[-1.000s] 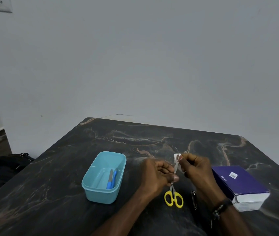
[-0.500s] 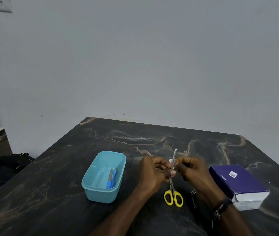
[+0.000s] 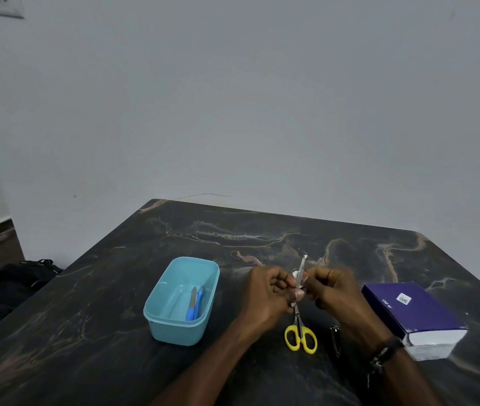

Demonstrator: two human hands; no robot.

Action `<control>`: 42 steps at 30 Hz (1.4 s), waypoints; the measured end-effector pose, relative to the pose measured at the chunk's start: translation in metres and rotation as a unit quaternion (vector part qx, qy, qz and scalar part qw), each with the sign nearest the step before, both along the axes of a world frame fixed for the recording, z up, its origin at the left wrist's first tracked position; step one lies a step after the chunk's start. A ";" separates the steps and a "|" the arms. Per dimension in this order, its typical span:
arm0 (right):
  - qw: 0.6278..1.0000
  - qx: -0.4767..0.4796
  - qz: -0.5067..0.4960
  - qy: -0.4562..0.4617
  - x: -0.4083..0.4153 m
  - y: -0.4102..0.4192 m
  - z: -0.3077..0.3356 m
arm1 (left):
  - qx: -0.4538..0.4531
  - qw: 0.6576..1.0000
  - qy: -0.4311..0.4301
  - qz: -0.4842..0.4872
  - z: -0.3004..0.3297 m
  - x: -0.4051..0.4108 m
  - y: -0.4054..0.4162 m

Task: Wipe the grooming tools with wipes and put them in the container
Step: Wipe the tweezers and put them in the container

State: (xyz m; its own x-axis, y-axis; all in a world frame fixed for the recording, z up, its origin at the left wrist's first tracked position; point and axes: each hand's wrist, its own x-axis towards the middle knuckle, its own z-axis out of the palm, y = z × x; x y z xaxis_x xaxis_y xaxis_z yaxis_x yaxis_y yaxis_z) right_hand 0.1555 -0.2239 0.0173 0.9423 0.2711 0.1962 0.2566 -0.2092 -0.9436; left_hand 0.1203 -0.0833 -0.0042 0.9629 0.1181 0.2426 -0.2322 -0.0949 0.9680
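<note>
Dark marbled tabletop filled the lower frame. At centre-right, the left hand pinched a slim metal nail file upright while the right hand pinched a white wipe against it. Yellow-handled scissors lay just below; the blue container, centre-left, held two blue-handled tools.

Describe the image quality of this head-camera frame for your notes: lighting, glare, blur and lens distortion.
Head view: light is soft and even, with faint shadows under the container and box; no strong glare on the dark table; wide-angle lens bows the table edges; the hands, left and right, and the thin metal tool look slightly soft, its detail unreadable.
</note>
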 end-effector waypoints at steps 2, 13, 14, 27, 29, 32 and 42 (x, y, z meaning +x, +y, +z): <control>1.000 0.018 -0.022 -0.006 0.001 0.000 -0.001 | -0.015 1.000 0.006 -0.021 0.000 0.000 -0.001; 0.988 0.110 -0.104 0.015 0.008 -0.005 -0.001 | -0.061 0.998 0.009 0.020 0.009 -0.003 -0.003; 0.989 0.112 -0.096 0.021 0.008 -0.005 0.000 | -0.088 0.995 0.001 0.040 0.011 -0.003 -0.001; 0.991 -0.067 0.099 -0.065 -0.006 0.005 0.002 | -0.314 0.941 -0.024 0.125 0.023 -0.001 0.013; 0.989 -0.092 0.085 -0.079 -0.005 0.006 0.000 | -0.315 0.939 -0.027 0.136 0.023 -0.001 0.012; 0.994 -0.068 0.023 -0.077 -0.002 0.005 0.000 | -0.316 0.939 -0.025 0.132 0.024 -0.001 0.011; 0.990 0.113 -0.087 -0.003 -0.001 0.000 0.002 | -0.137 0.990 -0.014 0.010 0.012 -0.008 -0.003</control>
